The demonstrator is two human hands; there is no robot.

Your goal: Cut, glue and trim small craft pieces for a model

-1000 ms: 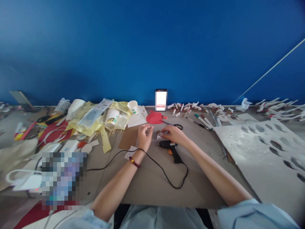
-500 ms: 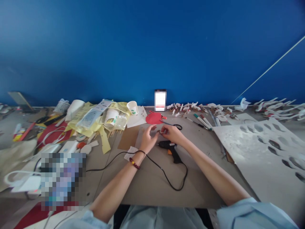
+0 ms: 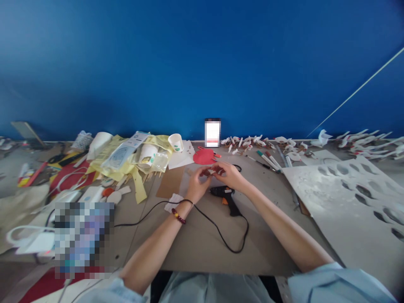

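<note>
My left hand (image 3: pixel 196 185) and my right hand (image 3: pixel 229 175) meet over the middle of the table, fingers pinched together on a small pale craft piece (image 3: pixel 211 171) held between them. A black hot glue gun (image 3: pixel 224 195) with an orange trigger lies on the brown cardboard sheet (image 3: pixel 202 244) just below my right hand, its black cord looping toward me and off to the left. A bead bracelet sits on my left wrist. A red paper cutout (image 3: pixel 203 156) and black scissors (image 3: pixel 236 167) lie just beyond my hands.
A phone (image 3: pixel 212 132) leans on the blue wall. Paper cups (image 3: pixel 176 142), yellow bags and cables crowd the left. Small white cutouts (image 3: pixel 249 141) and markers (image 3: pixel 267 160) line the back right. A large white board with oval holes (image 3: pixel 350 189) covers the right.
Both hands have come together and lifted slightly off the table, now pinching the small piece between them. The glue gun has not moved.
</note>
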